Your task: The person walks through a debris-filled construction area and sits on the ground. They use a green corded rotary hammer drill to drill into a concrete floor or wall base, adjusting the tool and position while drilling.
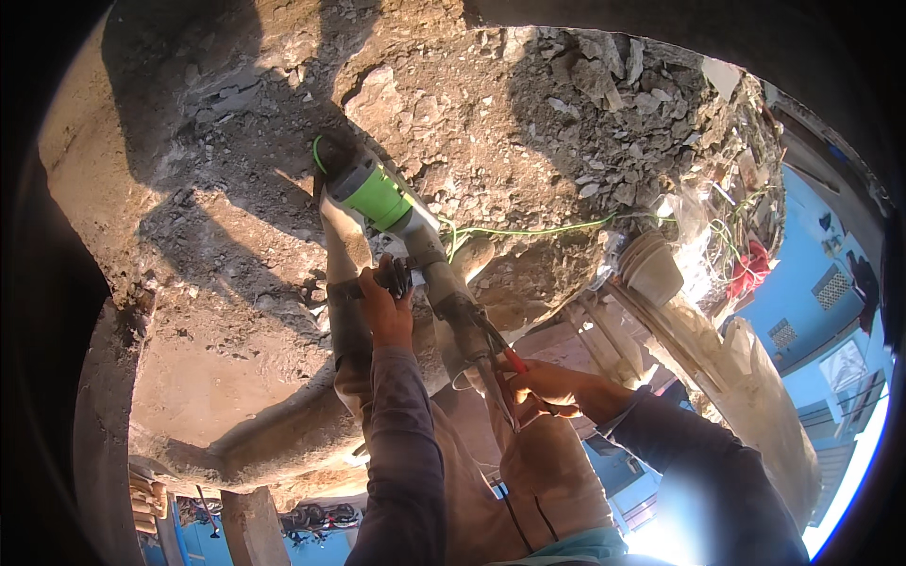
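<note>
A grey and green power hammer drill (382, 200) lies tilted across the middle of the view, its front end toward my legs. My left hand (385, 307) grips the black side handle of the drill. My right hand (552, 387) holds a red-handled tool (511, 359) against the drill's front end, beside the bit (498, 391). Both forearms wear dark long sleeves. My knees in tan trousers (547, 472) sit below the drill.
Broken concrete and loose rubble (557, 123) cover the ground above the drill. A green cord (528, 229) runs right across the rubble. A pale ribbed pipe fitting (651, 269) and red wires (750, 269) lie at right. Blue walls (802, 302) show far below.
</note>
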A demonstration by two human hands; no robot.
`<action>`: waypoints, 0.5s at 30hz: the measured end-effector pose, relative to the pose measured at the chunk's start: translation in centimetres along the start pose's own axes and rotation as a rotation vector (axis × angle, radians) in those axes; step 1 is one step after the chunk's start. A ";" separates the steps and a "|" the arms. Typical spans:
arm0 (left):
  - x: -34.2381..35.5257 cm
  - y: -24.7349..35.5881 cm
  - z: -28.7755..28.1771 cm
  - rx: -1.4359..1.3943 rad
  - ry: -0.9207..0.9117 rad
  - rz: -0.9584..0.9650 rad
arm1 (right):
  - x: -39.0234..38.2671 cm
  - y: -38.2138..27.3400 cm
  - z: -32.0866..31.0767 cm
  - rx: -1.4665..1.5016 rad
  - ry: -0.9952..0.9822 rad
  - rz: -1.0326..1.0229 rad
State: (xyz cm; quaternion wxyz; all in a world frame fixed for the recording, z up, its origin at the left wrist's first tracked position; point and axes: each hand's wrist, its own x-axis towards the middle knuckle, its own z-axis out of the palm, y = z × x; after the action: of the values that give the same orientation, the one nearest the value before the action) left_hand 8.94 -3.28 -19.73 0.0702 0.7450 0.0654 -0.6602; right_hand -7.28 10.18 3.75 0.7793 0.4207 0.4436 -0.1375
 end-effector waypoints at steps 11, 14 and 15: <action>-0.6 0.1 1.5 -0.048 -0.144 0.026 | -2.2 -1.4 -6.1 -0.953 0.400 -0.164; -0.6 0.7 1.7 -0.059 -0.117 0.023 | -3.2 -1.5 -6.5 -0.930 0.452 -0.246; -0.6 0.8 1.6 -0.055 -0.111 0.016 | -3.3 -2.0 -6.6 -0.932 0.435 -0.264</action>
State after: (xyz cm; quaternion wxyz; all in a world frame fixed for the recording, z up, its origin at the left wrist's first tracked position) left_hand 7.44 -4.42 -19.29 0.0993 0.7056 0.0737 -0.6977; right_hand -14.13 13.58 3.63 0.7496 -0.0109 0.6584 0.0676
